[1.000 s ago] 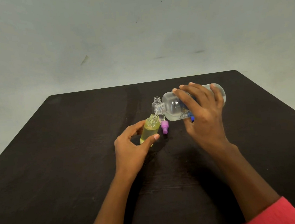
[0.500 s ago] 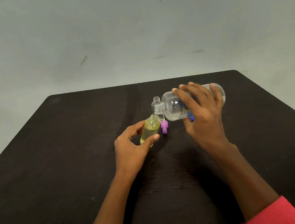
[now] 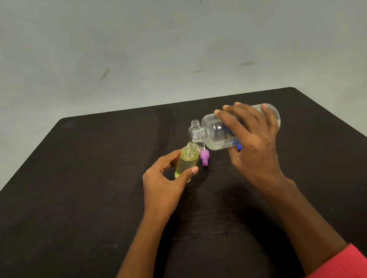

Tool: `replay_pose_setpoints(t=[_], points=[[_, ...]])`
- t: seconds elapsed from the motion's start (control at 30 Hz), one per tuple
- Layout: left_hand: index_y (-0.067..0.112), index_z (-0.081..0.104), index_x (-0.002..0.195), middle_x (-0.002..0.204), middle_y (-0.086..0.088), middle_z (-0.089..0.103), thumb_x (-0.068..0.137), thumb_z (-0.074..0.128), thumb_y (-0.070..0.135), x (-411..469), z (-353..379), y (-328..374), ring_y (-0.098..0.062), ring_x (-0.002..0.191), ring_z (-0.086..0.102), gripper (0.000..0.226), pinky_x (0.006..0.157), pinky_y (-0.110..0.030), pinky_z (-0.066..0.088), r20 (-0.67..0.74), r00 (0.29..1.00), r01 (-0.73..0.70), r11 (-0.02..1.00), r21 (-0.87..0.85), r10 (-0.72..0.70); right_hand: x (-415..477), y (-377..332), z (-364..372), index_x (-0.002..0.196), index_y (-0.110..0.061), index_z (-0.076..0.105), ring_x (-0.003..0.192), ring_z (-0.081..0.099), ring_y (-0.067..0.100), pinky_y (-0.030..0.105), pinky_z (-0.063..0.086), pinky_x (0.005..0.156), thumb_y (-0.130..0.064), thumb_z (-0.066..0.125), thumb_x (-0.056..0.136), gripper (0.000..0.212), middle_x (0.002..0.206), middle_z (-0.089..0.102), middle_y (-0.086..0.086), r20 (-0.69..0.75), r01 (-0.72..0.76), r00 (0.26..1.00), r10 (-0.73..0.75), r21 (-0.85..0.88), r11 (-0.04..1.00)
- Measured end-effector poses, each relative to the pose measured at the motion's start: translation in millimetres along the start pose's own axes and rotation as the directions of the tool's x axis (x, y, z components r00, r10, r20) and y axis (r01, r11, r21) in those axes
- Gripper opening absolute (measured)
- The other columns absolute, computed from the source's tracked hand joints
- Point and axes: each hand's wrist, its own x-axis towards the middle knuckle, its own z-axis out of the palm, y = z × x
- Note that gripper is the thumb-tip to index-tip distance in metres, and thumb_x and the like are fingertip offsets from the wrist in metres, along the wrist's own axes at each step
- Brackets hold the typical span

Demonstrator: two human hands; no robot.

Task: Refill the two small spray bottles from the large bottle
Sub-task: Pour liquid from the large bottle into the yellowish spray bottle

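Nothing shifted: right hand (image 3: 254, 144) grasps large clear plastic bottle (image 3: 214, 133) tipped over small yellow-tinted spray bottle (image 3: 187, 161), gripped by left hand (image 3: 160, 187); first refill judged ongoing.

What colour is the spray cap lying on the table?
The spray cap is purple; head view.

Worn on the head, one wide-angle view. Looks forward and down across the dark table (image 3: 73, 220) toward the pale wall (image 3: 121, 43) at 12 o'clock. Sits close: takes in left hand (image 3: 163, 187) at 7 o'clock of centre, right hand (image 3: 254, 144) at 3 o'clock, forearms entering from the bottom edge.
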Motion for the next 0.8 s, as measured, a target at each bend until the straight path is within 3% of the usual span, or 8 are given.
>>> replay_pose_setpoints(t=[0.8], points=[[0.039,0.066,0.104,0.098,0.019,0.070,0.068,0.084,0.020,0.7,-1.1,0.3,0.003,0.096,0.064,0.044,0.081,-0.008,0.047,0.003,1.000,-0.024,1.000,-0.005,0.024,0.4,-1.6,0.0,0.131,-0.020,0.049,0.127,0.046,0.023,0.045,0.014,0.115,0.015,0.069,0.057,0.084,0.128,0.059,0.006,0.001,0.001,1.000,-0.001,0.000,1.000]])
